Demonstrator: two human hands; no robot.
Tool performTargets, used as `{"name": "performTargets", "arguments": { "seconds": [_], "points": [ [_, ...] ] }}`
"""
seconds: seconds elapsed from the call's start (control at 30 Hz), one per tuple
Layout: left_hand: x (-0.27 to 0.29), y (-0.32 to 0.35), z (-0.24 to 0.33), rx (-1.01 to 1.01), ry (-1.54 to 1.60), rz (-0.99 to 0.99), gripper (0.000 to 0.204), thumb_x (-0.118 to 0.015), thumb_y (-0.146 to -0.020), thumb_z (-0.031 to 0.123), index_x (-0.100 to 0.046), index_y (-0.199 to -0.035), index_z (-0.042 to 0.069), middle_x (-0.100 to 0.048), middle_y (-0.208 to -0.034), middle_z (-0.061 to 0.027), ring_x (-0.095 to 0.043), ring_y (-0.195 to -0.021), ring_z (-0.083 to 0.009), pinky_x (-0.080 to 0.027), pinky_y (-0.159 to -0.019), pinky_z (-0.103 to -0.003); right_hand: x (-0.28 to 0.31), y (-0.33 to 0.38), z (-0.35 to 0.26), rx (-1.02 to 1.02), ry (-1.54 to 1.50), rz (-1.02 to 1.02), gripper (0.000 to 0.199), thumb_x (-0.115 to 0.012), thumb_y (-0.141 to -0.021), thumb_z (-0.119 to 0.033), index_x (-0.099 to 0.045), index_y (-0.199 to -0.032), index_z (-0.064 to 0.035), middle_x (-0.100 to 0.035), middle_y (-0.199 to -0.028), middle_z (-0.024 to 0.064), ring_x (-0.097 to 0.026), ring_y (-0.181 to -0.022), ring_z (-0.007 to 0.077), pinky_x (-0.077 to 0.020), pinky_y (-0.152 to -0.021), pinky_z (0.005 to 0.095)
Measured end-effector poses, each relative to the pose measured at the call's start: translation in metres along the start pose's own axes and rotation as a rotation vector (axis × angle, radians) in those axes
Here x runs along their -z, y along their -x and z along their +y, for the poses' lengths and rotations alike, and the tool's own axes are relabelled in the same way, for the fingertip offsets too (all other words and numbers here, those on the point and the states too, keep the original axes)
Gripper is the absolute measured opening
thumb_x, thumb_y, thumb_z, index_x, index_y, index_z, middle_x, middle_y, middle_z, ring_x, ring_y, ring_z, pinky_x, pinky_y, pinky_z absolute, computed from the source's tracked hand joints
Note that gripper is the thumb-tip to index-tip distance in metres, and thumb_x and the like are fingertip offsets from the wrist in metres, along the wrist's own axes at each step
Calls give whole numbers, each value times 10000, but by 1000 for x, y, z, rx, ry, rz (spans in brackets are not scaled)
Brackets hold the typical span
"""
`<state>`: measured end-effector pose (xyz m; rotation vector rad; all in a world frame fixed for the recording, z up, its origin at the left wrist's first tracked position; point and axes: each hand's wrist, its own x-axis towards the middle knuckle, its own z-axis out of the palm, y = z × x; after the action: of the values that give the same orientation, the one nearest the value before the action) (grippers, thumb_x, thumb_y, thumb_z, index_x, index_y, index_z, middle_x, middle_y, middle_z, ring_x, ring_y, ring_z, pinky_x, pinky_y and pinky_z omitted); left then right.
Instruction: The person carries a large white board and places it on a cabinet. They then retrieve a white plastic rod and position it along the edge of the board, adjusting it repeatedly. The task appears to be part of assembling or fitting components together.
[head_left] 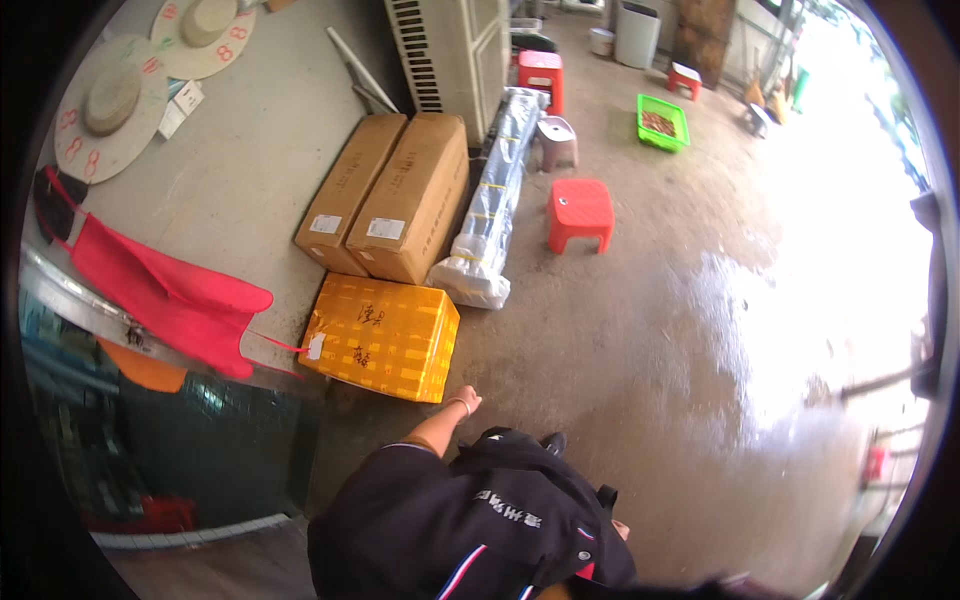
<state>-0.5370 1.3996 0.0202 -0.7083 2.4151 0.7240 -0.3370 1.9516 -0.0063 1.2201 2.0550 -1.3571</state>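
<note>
My left hand (468, 398) hangs in front of my body with a thin band at the wrist. Its fingers look curled in, and nothing shows in them. Just beyond it is the near corner of a yellow-taped box (385, 335), with a small gap between. My right hand (622, 530) shows only as a sliver beside my dark apron (470, 510), a black strap near it; its fingers are hidden.
Brown cartons (410, 200) and a plastic-wrapped long bundle (485, 220) stand along the wall at left. A red stool (580, 208), more small stools and a green basket (665, 108) stand ahead. Wet floor (720, 340) shines at right. A red cloth (165, 280) hangs at left.
</note>
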Motion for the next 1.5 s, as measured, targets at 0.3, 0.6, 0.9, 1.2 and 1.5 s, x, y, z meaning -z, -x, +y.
{"name": "performTargets", "arguments": {
  "seconds": [0.3,0.6,0.9,1.2,1.5],
  "points": [
    [-20,-18,30,250,330,226,259,-681,-747,350,-627,-757,97,-659,-775,-107,-641,-773,-273,-500,-704,-371,-5,-224,-308,302,659,65,201,-526,-818,-86,-625,-905,64,-667,-735,154,-665,-639,230,-534,-608,360],
    [-1,-100,47,487,247,-128,376,-573,-755,339,-660,-912,9,-617,-1043,-217,-584,-1014,-353,-464,-861,-410,-173,-335,-492,497,379,-291,150,-545,-795,-100,-675,-835,-36,-655,-672,94,-623,-519,178,-483,-448,301],
    [202,-388,248,102,375,238,353,-591,-767,383,-666,-899,64,-674,-916,-128,-634,-904,-289,-485,-811,-375,-190,-417,-589,624,379,-379,247,-631,-719,-203,-493,-812,-21,-490,-684,78,-434,-604,191,-398,-495,394],
    [273,-530,395,-10,502,365,285,-632,-803,345,-626,-898,76,-674,-898,-111,-642,-872,-267,-501,-756,-352,-296,-585,-756,475,1012,-350,291,-613,-716,-324,-703,-719,-47,-670,-700,134,-670,-675,252,-528,-616,369],
    [223,-513,349,542,382,185,478,-537,-749,453,-672,-937,34,-633,-933,-225,-611,-916,-346,-474,-827,-417,-313,-581,-1010,277,367,-405,162,-529,-837,-88,-627,-879,35,-612,-623,91,-595,-482,175,-447,-381,277]
  ]
}}
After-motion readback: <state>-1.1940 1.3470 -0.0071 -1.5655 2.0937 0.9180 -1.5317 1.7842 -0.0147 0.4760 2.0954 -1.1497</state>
